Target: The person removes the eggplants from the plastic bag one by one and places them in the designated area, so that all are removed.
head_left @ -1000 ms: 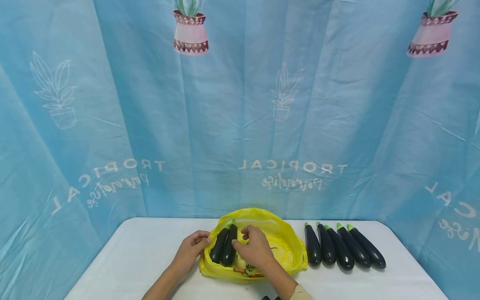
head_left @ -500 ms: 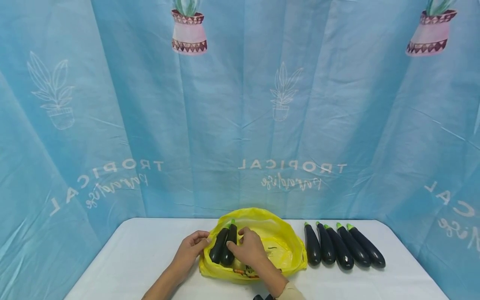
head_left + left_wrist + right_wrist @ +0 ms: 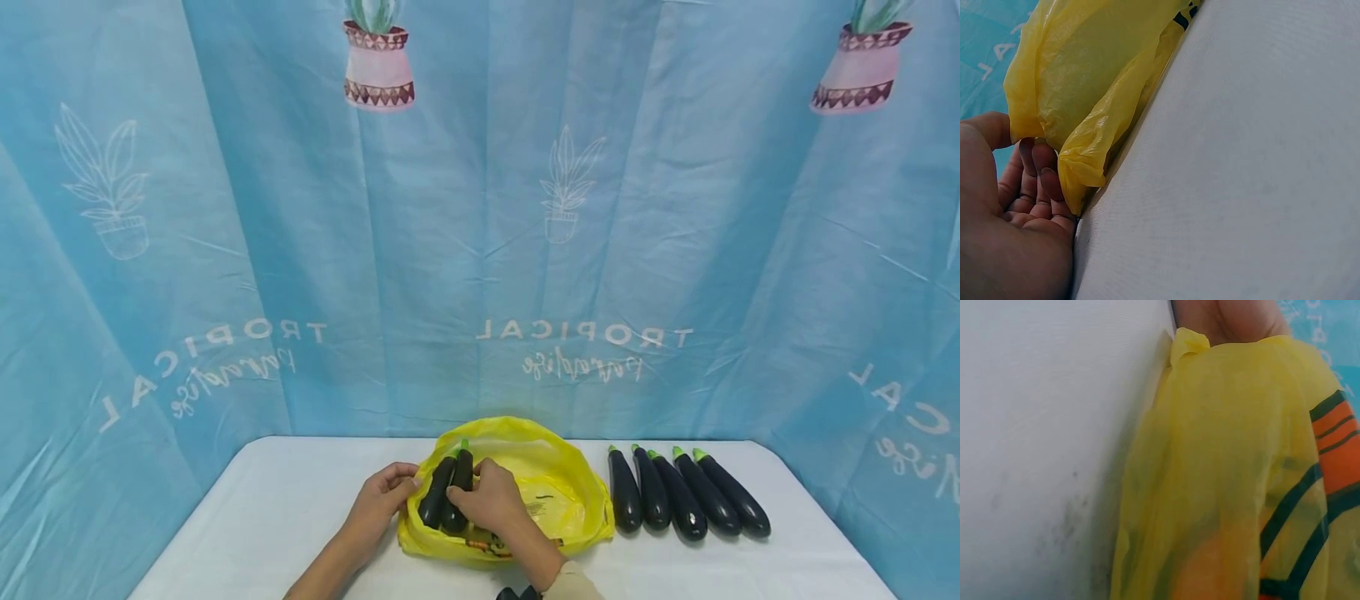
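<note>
A yellow plastic bag (image 3: 577, 504) sits with its mouth spread wide on the table. Two dark eggplants with green stem ends lie side by side in its left part: the left eggplant (image 3: 437, 493) and the right eggplant (image 3: 457, 518). My left hand (image 3: 380, 497) pinches the bag's left rim, and in the left wrist view the thumb and fingers close on the yellow film. Inside the bag, my right hand (image 3: 495, 500) grips the right eggplant, thumb across it. In the right wrist view the bag's printed side hides most of that hand (image 3: 1235, 319).
Several more eggplants (image 3: 681, 508) lie in a row on the white table (image 3: 315, 483), just right of the bag. A blue printed curtain (image 3: 450, 250) rises behind the table and along both sides.
My right hand has shifted a little left inside the bag, and the right eggplant has moved slightly left with it. My left hand has stayed at the rim.
</note>
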The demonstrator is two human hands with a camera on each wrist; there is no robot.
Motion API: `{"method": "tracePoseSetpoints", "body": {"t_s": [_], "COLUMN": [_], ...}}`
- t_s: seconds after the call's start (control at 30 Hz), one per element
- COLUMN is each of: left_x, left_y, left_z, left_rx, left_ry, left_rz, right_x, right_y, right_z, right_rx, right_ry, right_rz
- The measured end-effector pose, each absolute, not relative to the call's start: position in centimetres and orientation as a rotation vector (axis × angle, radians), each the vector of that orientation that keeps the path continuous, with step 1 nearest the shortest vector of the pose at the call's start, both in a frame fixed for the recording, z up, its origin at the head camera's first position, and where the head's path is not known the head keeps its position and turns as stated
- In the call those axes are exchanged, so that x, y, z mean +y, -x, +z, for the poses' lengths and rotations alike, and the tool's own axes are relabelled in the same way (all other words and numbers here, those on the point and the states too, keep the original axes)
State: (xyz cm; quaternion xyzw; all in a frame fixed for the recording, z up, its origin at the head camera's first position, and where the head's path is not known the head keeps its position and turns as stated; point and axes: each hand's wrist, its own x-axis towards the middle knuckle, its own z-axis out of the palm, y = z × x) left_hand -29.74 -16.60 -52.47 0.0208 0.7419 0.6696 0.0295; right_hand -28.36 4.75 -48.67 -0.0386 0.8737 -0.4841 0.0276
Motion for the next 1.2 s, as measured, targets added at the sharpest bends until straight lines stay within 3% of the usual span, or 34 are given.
{"method": "tracePoseSetpoints", "body": {"t_s": [0.63, 1.2], "left_x": [-16.6, -16.4], "left_y": [29.7, 29.7], "left_z": [-52.5, -52.6], "left_rx": [2.296, 2.316], "left_ry": [-0.078, -0.028], "left_rz": [2.062, 2.069], "right_x": [4.6, 6.4], "right_y": [28.0, 27.5], "right_z": [-48.1, -47.5], "right_rx": [2.713, 2.746], "right_ry": [0.043, 0.142], "right_rz": [-1.401, -1.409]}}
